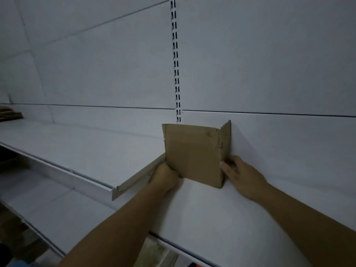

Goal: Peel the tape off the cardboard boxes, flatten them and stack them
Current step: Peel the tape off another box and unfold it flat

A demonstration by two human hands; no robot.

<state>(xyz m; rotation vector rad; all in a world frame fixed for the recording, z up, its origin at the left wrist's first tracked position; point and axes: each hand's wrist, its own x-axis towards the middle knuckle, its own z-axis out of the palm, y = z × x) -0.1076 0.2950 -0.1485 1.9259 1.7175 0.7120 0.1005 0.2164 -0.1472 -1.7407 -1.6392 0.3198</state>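
A small brown cardboard box stands upright on a white shelf, its flaps raised against the white back panel. My left hand is clenched on the box's lower left edge. My right hand grips the lower right corner, thumb on the front face and fingers behind the side flap. The box's top edges look torn. I cannot make out any tape on it.
A second white shelf runs off to the left, set slightly higher, with its bracket end beside my left hand. Flat brown cardboard lies at that shelf's far left end. A slotted metal upright rises behind the box.
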